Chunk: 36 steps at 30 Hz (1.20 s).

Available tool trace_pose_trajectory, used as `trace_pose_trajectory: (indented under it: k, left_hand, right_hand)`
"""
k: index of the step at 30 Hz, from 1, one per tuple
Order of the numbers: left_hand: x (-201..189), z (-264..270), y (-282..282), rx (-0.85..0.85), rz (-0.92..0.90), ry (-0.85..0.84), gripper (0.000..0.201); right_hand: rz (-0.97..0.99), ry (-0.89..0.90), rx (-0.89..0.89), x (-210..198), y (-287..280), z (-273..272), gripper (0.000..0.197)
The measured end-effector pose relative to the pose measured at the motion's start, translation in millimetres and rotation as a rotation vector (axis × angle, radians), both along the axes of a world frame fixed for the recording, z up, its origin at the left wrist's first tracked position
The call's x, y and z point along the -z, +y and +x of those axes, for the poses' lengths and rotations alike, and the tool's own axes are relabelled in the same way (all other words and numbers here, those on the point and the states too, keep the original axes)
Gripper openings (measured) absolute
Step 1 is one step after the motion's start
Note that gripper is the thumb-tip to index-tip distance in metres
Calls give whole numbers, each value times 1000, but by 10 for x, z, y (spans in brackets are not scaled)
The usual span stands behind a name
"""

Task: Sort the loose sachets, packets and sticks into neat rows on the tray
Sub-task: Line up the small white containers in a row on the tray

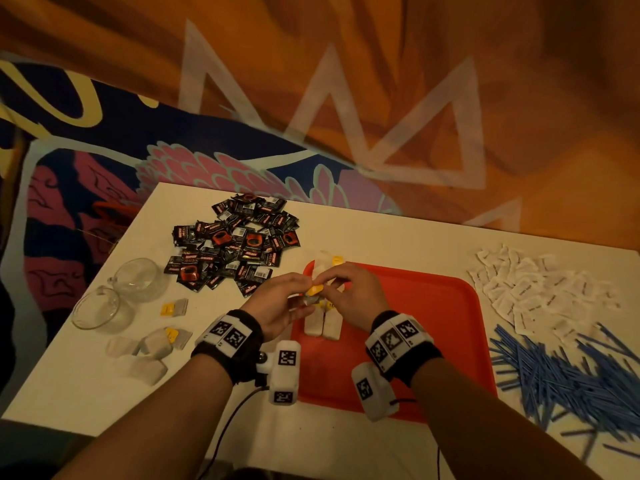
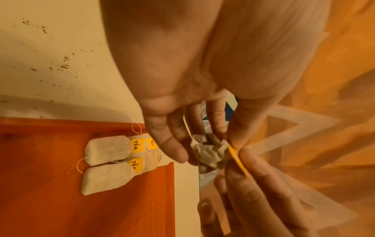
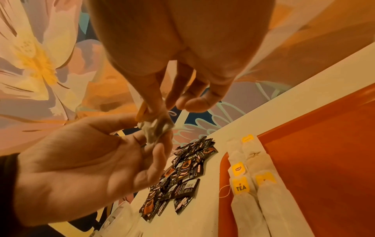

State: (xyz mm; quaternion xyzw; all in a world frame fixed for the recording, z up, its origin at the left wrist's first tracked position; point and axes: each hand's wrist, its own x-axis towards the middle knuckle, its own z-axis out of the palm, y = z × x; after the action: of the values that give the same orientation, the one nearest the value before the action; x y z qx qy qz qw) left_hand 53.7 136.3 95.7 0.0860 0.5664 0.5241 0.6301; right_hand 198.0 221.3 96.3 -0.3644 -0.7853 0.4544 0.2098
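Black sachets (image 1: 239, 242) heaped far left on table (image 1: 381, 233); white packets (image 1: 540, 289) and blue sticks (image 1: 568, 379) right. Four tea bags (image 1: 327, 323) rowed in red tray (image 1: 446, 327). Left hand (image 1: 280, 306) and right hand (image 1: 349, 296), each grip pinching one crumpled tea bag (image 2: 209, 152) above tray's far-left corner.

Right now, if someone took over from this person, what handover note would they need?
Both hands are busy: left hand and right hand together pinch one crumpled tea bag by its yellow tag, held above the red tray.
Done: a few tea bags lie side by side at the tray's left edge.
Left: loose tea bags, black sachets, white packets and blue sticks are all off the tray on the table.
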Motion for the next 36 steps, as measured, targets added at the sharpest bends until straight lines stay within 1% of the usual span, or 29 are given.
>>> trace_pose_trajectory:
  k: [2,4,6,8,10,11,13,15,18,21,23,25,28,31,33,35,36]
  left_hand:
    - [-4,0,17,1,3,45,10]
    - [-10,0,32,8,24,111,13]
    - [-29,8,37,15,64,179,13]
    - [-65,34,43,13,101,269,14]
    - [-85,55,49,-13,137,396,15]
    - [-82,55,50,-29,157,469,16]
    - [-57,34,51,-42,195,599,16]
    - [-48,18,52,-41,214,671,15]
    - [-51,9,65,-39,218,727,13]
    - [-26,-7,83,-31,222,803,15]
    - [-1,-27,96,-30,219,836,16]
    - [42,-46,100,-15,213,843,16]
    - [152,-75,84,6,181,836,16]
    - [269,-82,48,36,152,835,16]
    - [359,-78,26,78,132,818,16]
    - [475,-82,-3,133,101,829,17]
    - [536,-80,-18,158,83,839,17]
  right_hand:
    - [-49,32,13,8,-3,21,42]
    - [-176,84,54,31,12,41,45]
    - [-293,133,98,41,19,39,36]
    - [-311,145,117,63,17,26,21]
    - [-279,138,117,63,3,6,11]
    - [-281,134,123,57,-1,-1,10]
    - [-326,130,141,41,5,-12,14]
    - [-344,108,142,17,9,-14,17]
    - [-347,87,122,11,4,-21,15]
    - [-363,68,136,39,-6,-35,18]
    - [-388,57,151,79,-22,-37,15]
    - [-417,57,166,124,-52,-31,10]
    - [-466,67,201,242,-106,-30,9]
    - [-515,83,256,339,-180,-55,17]
    - [-504,39,285,433,-226,-74,17]
    - [-510,-32,301,555,-262,-93,11]
    - [-505,-78,301,642,-275,-98,14]
